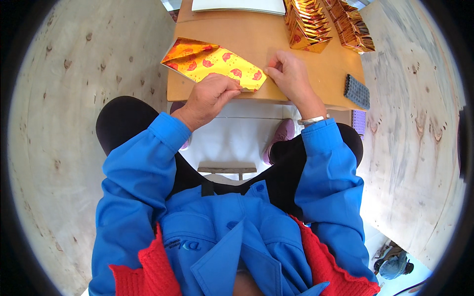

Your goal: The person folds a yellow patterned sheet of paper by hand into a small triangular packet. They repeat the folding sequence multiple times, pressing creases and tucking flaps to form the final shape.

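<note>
A yellow-gold foil paper [218, 63] printed with red figures lies partly folded near the table's front edge. Its left end stands up in a loose fold, and its right end narrows to a blunt tip. My left hand [211, 98] pinches the paper's near edge between thumb and forefinger. At the blunt tip, my right hand [290, 76] has its thumb and forefinger close together, right beside the paper's edge. Whether those fingertips grip the paper is too fine to tell.
The wooden table [240, 29] carries a stack of white sheets [239, 5] at the back. Nested gold folded-paper pieces [309, 27] stand at the back right, beside another bundled row [350, 27]. A grey textured pad [357, 91] lies at the right edge. Wooden panels [411, 111] flank both sides.
</note>
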Motion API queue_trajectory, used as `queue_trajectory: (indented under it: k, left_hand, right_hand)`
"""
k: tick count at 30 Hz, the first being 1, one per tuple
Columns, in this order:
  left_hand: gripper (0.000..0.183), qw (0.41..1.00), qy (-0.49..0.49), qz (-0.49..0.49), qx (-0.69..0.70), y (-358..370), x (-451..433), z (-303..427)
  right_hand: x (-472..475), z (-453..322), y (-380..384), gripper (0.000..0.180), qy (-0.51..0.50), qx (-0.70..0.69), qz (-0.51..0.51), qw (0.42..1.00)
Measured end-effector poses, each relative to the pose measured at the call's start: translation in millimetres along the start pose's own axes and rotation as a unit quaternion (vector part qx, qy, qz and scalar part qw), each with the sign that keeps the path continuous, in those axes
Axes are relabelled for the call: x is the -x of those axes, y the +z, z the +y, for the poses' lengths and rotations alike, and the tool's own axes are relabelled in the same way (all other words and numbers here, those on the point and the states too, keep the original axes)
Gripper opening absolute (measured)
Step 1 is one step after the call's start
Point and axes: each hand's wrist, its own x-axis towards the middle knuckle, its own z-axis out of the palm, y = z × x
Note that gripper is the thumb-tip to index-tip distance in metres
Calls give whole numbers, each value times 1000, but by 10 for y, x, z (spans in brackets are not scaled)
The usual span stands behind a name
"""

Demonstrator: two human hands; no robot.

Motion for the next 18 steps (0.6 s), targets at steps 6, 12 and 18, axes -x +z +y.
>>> queue_trajectory:
  k: [6,12,18]
  left_hand:
    - [14,981,-172,63,62,-52,-135,53]
    - [27,975,-220,39,14,-179,-440,-96]
    - [23,975,-139,24,-169,-157,-589,-181]
  right_hand:
    - [-13,-23,-28,17,13,-34,-15,999]
    - [-28,-47,-52,16,28,-41,-26,998]
    - [-55,-14,-36,14,25,-25,-32,999]
